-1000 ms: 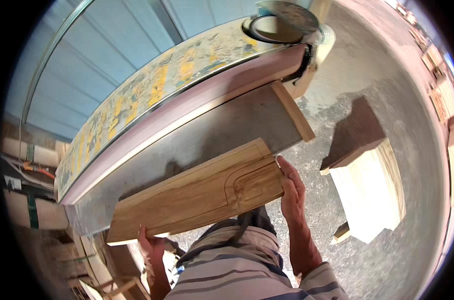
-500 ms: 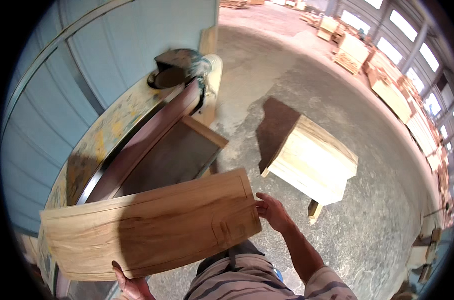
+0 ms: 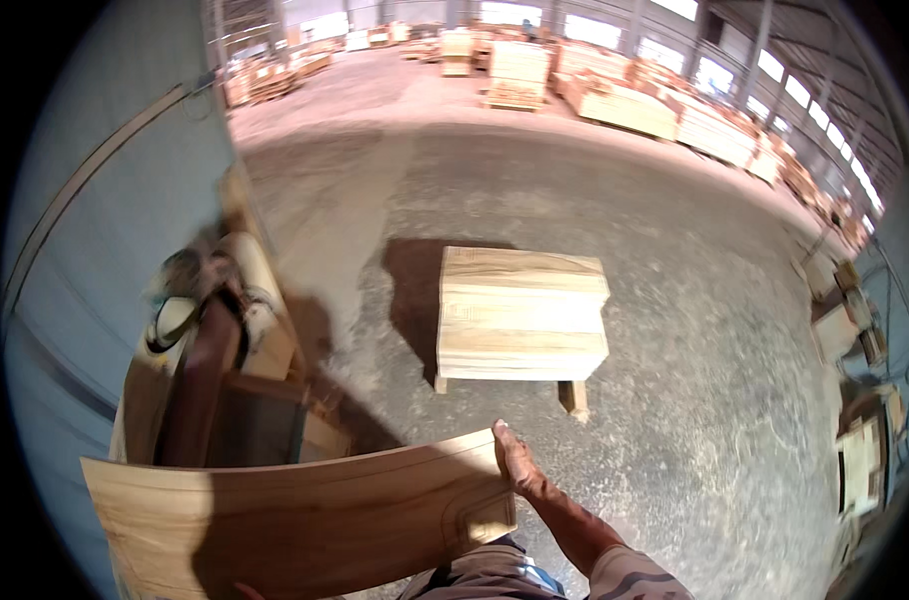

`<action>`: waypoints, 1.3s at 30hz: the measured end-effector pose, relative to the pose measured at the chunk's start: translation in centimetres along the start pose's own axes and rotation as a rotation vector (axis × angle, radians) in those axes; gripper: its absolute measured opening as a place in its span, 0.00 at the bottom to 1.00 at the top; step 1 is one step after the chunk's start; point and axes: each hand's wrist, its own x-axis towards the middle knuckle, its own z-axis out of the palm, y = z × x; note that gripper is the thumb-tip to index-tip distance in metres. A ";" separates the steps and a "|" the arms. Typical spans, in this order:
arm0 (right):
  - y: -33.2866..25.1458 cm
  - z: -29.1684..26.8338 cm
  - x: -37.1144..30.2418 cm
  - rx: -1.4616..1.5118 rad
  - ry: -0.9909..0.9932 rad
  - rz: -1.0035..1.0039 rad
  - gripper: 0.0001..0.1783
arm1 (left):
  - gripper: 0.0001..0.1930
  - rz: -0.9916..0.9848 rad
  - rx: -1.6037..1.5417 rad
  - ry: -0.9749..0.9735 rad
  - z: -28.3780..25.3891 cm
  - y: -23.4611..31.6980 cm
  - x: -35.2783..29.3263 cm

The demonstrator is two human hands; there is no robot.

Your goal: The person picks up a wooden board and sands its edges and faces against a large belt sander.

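Note:
A wide wooden panel [image 3: 325,515] with a routed line along its border spans the lower left, held up in front of me. My right hand [image 3: 518,465] grips its right end, with the thumb at the upper corner. Only a bit of my left hand [image 3: 247,592] shows at the panel's near edge, by the bottom of the picture; the rest is hidden. Ahead of me, a stack of similar pale panels [image 3: 525,318] rests on wooden supports [image 3: 574,398] on the floor.
Beyond the panel on the left is a workbench machine [image 3: 203,375] with a dark reddish bed, beside a blue-grey wall [image 3: 85,240]. Stacked timber [image 3: 518,75] lines the far side of the hall. Wooden pieces [image 3: 860,465] stand at the right edge of the concrete floor [image 3: 695,380].
My view has turned to the right, so the panel stack now lies straight ahead and the machine farther left. The panel has come away from the machine, and my right hand wraps its end more firmly.

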 end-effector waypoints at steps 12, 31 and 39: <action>-2.7 -7.7 2.3 0.085 0.089 -0.094 0.22 | 0.31 -0.247 0.082 -0.028 7.1 -8.9 1.7; -4.7 -10.7 -1.6 -1.365 0.061 -1.497 0.23 | 0.27 -0.600 -0.065 -0.455 -2.3 -15.1 9.8; -3.5 -9.7 -3.4 -0.808 -0.109 -0.639 0.23 | 0.29 -0.534 0.068 -0.047 -2.0 -15.0 10.2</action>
